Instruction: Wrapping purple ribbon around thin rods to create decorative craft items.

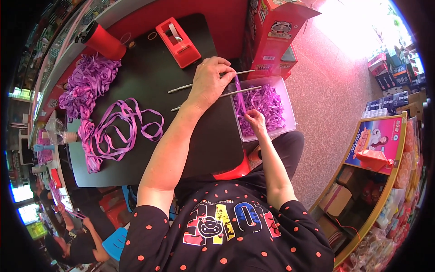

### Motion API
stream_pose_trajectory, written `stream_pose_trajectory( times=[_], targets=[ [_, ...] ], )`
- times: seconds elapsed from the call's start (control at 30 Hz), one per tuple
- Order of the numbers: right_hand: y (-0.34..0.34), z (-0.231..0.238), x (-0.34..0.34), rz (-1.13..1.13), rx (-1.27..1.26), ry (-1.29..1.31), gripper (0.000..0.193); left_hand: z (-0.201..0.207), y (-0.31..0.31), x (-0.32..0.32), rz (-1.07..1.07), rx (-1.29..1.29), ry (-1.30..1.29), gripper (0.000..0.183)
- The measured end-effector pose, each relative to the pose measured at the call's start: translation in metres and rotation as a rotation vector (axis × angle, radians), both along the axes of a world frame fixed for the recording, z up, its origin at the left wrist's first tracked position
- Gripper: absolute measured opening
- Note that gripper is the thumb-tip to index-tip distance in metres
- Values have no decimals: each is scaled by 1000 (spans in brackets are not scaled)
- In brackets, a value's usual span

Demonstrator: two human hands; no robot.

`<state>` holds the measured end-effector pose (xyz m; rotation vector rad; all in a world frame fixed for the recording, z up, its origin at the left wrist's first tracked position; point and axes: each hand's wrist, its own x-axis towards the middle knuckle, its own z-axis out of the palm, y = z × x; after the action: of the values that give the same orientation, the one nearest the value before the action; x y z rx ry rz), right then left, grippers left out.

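Observation:
A short stretch of purple ribbon (240, 96) runs between my two hands. My left hand (210, 81), over the right part of the dark table, is closed with its fingertips on the ribbon's upper end. Beneath that hand pass two thin metal rods (244, 90), roughly side by side and reaching past the table edge; whether the fingers also grip one of them is hidden. My right hand (256, 121) pinches the ribbon's lower end above a clear plastic box (293, 109). Inside the box lies a heap of purple ribbon pieces (272, 106).
The dark table (199, 149) also bears a loose looped purple ribbon (131, 129), a big purple bundle (88, 86), a red tape dispenser (179, 43) and a red cup (104, 41). Red cartons (274, 36) stand beyond the box. A wooden display shelf (358, 181) is at right.

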<state>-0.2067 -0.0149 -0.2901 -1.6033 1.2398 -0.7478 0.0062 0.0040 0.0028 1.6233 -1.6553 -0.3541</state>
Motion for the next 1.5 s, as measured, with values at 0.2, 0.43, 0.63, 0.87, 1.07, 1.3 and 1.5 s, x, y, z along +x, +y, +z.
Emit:
stream_pose_trajectory(
  times=[0.2,0.43,0.63,0.87,1.07,1.3,1.5],
  targets=[
    [19,1,5,-250,331,-497,14,-2,-1,0,-7,9,-1,14],
    [16,2,19,-319,436,-464,12,-1,1,1,1,19,7,14],
    [15,-14,33,-353,398,-570,10,2,1,0,1,37,11,14],
    [14,-14,49,-500,474,-597,8,1,2,3,8,54,17,13],
    [16,-23,53,-477,202,-337,16,2,-1,0,-8,62,22,13],
    [23,-2,56,-294,252,-22,22,2,2,3,12,59,-8,14],
    [29,-29,33,-218,160,-150,15,2,-6,-6,-30,40,-8,15]
  ],
)
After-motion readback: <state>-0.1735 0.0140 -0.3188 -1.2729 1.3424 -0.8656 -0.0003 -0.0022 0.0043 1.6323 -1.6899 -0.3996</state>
